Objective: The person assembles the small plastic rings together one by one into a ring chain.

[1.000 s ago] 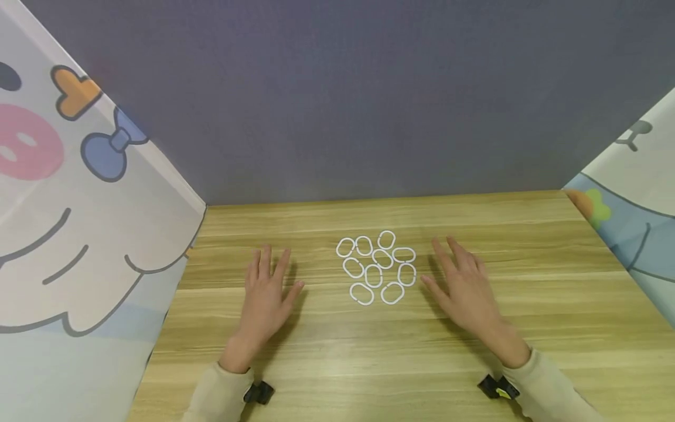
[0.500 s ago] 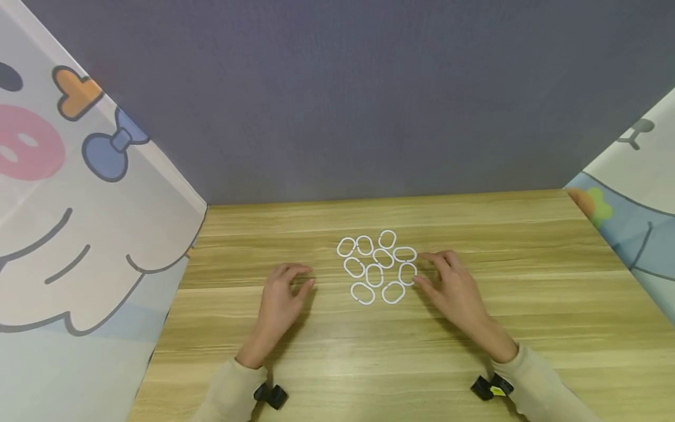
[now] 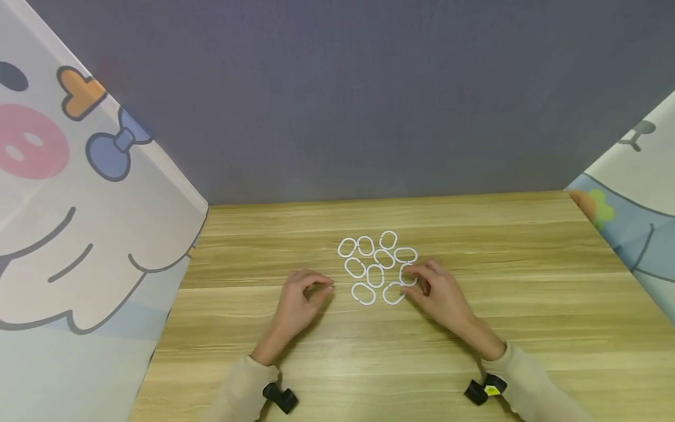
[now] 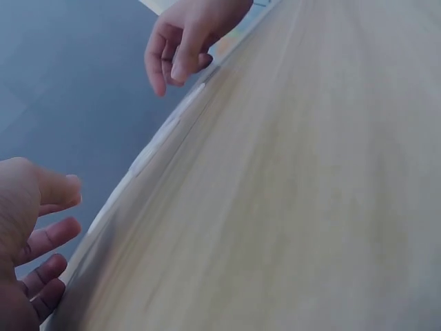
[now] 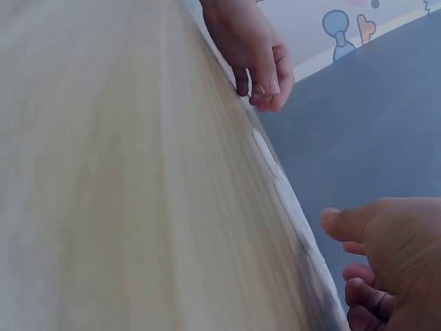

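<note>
Several white oval rings, each with a small gap, lie flat in a loose cluster; one point(image 3: 353, 292) is at the near left. My right hand point(image 3: 443, 296) reaches over the cluster's right side. Its thumb and forefinger are bent and apart, partly covering a right-hand ring point(image 3: 401, 274) and a near-right ring point(image 3: 392, 303); contact cannot be told. My left hand point(image 3: 297, 302) is left of the cluster, fingers loosely bent, thumb and forefinger apart, nothing between them. In the right wrist view the rings point(image 5: 293, 207) appear edge-on, with the right thumb apart from the fingers.
The rings lie on a wood-grain table point(image 3: 337, 363). A grey panel point(image 3: 369, 105) rises along its far edge. Cartoon-printed walls flank it on the left point(image 3: 116, 234) and right point(image 3: 648, 193). Dark wrist cameras sit at both sleeves.
Both hands have moved inward, and their straight, spread fingers have bent. The right hand's fingertips have come over the right-hand rings. The rings keep their arrangement.
</note>
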